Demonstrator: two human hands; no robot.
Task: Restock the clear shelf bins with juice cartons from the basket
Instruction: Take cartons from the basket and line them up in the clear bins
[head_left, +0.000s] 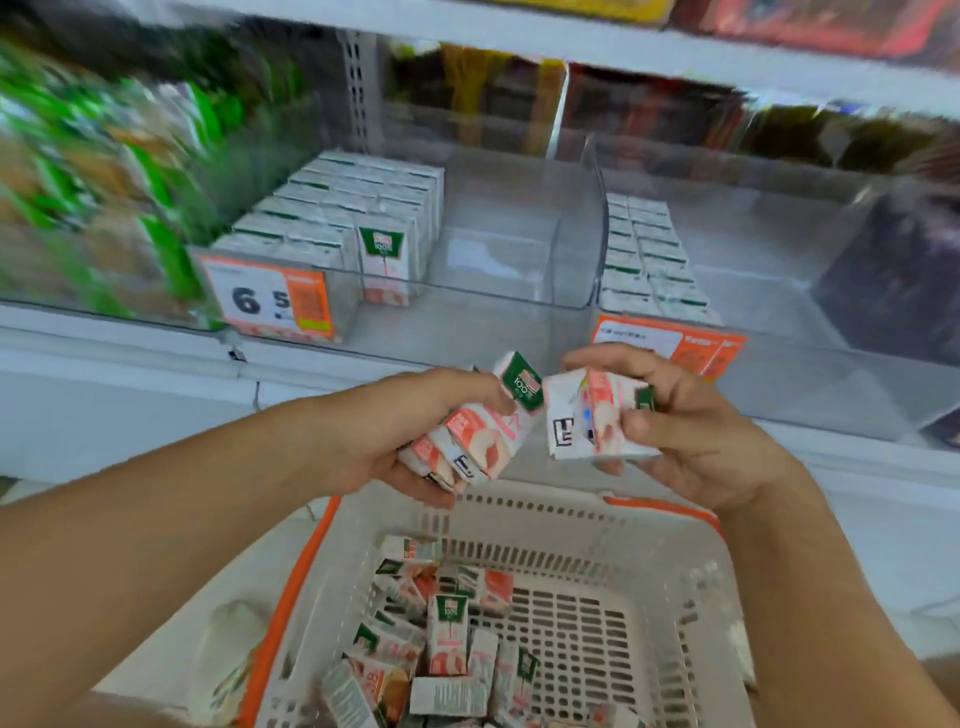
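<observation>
Above the basket (524, 512) we hold juice cartons in both hands: our left hand (395, 431) grips a bunch of cartons (478, 441), our right hand (696, 421) pinches two cartons (587, 421). Beyond them sits the half-filled clear bin (498, 270); below, loose cartons (447, 634) lie in the basket.

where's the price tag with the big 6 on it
In the head view, the orange price tag hangs on the front left corner of the left clear bin, just below its rows of cartons and up-left of the left hand.
</observation>
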